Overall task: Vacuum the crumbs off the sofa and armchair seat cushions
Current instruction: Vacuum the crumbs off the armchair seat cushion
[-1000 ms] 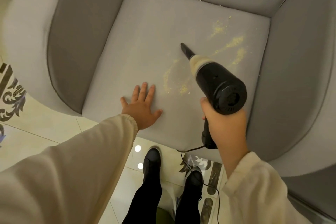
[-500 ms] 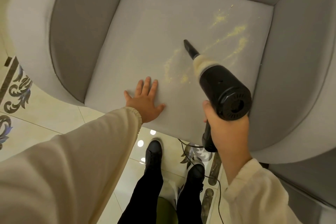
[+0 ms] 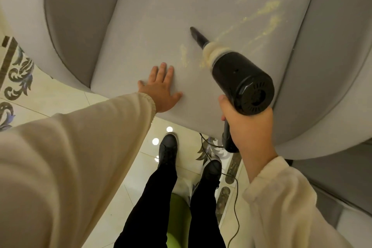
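A grey armchair fills the upper part of the view, with its pale seat cushion (image 3: pixel 161 16) below me. Yellow crumbs (image 3: pixel 265 12) streak the cushion's far right, and a smaller patch of crumbs (image 3: pixel 183 56) lies near the front. My right hand (image 3: pixel 249 127) grips the handle of a black handheld vacuum (image 3: pixel 241 80). Its narrow nozzle (image 3: pixel 198 36) touches the cushion just beyond the near patch. My left hand (image 3: pixel 161 86) rests flat on the cushion's front edge, fingers straight.
The padded armrests (image 3: pixel 76 26) curve up on both sides of the seat. The vacuum's thin black cord (image 3: pixel 235 187) trails down over the glossy patterned tile floor beside my black shoes (image 3: pixel 168 149). Something green (image 3: pixel 179 217) lies between my legs.
The vacuum nozzle has slid left and nearer across the cushion, and the near crumb patch is thinner. The left hand stays on the cushion. The view has tilted down.
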